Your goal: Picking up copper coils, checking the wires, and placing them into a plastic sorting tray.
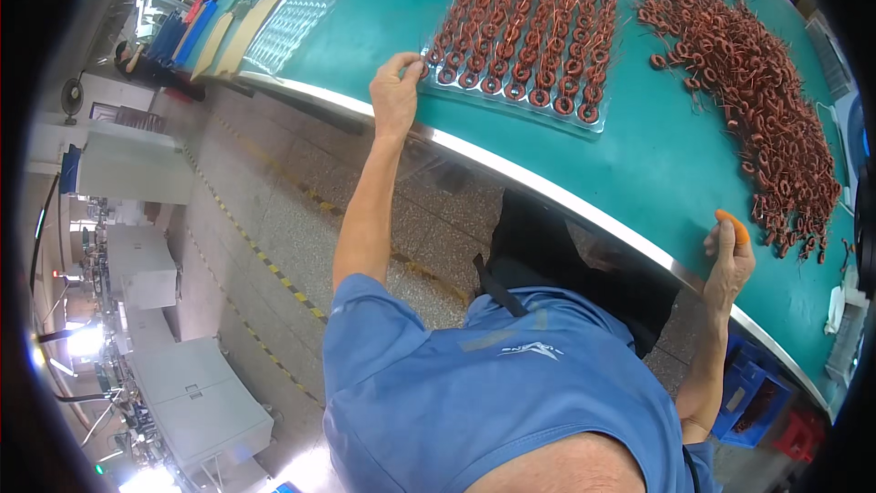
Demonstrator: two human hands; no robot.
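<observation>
A clear plastic tray [584, 127] on the green table holds rows of small red-brown wire-wound rings, coils [516, 90] with leads standing up. My left hand [396, 91] is at its near left corner, thumb and fingertips pinched on the rim. My right hand [728, 260] hovers by the table's front edge, between the tray and a big loose heap of similar coils [766, 119]. It wears an orange finger cot [733, 226] on one finger. That finger is stretched out, the others are loosely bent, and nothing shows in the hand.
An empty clear tray [292, 27] lies further left on the green table [657, 183], beside tan strips [246, 32]. Blue bins [748, 393] stand under the table at right. Grey cabinets [205, 393] line the floor at left. Another person [151, 71] is far left.
</observation>
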